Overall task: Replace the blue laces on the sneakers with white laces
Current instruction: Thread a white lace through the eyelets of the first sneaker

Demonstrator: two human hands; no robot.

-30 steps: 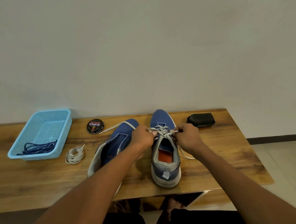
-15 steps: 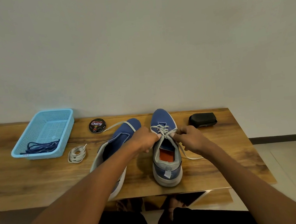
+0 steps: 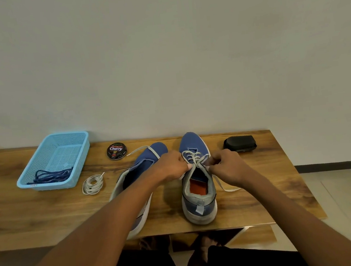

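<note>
Two blue sneakers stand side by side on the wooden table [image 3: 27, 220]. The right sneaker [image 3: 199, 204] has a white lace [image 3: 191, 155] crossed through its eyelets. My left hand [image 3: 170, 167] pinches that lace at the shoe's left side, and my right hand [image 3: 225, 166] pinches it at the right side. One loose end trails over the table to the right. The left sneaker [image 3: 145, 160] leans on its side, partly hidden by my left arm. A coiled white lace [image 3: 93, 184] lies beside it. Blue laces [image 3: 51, 175] sit in a light-blue basket [image 3: 81, 155].
A round tin of black shoe polish [image 3: 117, 151] stands behind the left sneaker. A black case [image 3: 239, 144] lies at the back right. The table's front edge runs just below the shoes' heels, with my legs beneath it.
Both hands stay at the top eyelets of the right sneaker, my right hand pulling its lace slightly outward. The view has shifted a little.
</note>
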